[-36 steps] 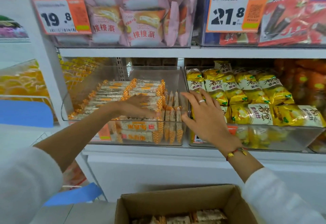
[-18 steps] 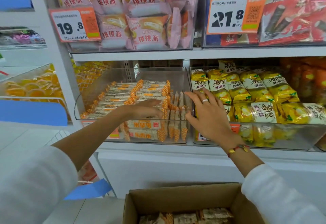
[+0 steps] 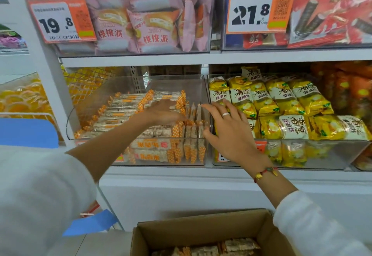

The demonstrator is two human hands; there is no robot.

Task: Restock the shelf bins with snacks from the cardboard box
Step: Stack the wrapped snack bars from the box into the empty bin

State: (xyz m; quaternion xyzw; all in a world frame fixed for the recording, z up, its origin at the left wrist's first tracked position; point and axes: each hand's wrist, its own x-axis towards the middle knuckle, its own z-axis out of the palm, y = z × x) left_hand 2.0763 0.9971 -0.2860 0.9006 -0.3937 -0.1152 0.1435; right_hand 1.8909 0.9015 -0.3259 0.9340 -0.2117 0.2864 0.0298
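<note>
Bright, even shop light is washing over the shelves, casting only soft shadows under the shelf boards. Faint glare is showing on the clear bin fronts [image 3: 161,151]. The wide lens is bending straight lines near the edges, and fine detail is looking slightly soft throughout.

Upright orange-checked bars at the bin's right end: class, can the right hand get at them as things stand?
Probably yes. The right hand hovers open beside the upright bars, the clear bin has no lid, and nothing lies between them.
</note>
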